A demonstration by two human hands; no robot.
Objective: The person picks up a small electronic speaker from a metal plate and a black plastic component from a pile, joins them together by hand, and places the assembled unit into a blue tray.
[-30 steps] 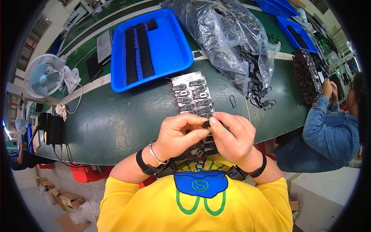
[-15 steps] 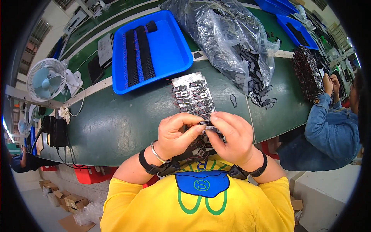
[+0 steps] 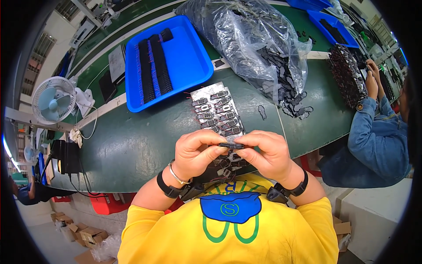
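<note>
Green table [image 3: 140, 149] ahead, I see left hand [image 3: 193, 154] and right hand [image 3: 269, 154] pinching one part [image 3: 231, 145] over the plate [image 3: 204, 92]; uneven pressure could flip it loose.

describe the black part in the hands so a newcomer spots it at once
On the green table, find the silver plate bearing rows of small parts. Toward the yellow shirt, the left hand and right hand nearly meet. The black part is the slim piece pinched by both, unlike those lying on the plate.
</note>
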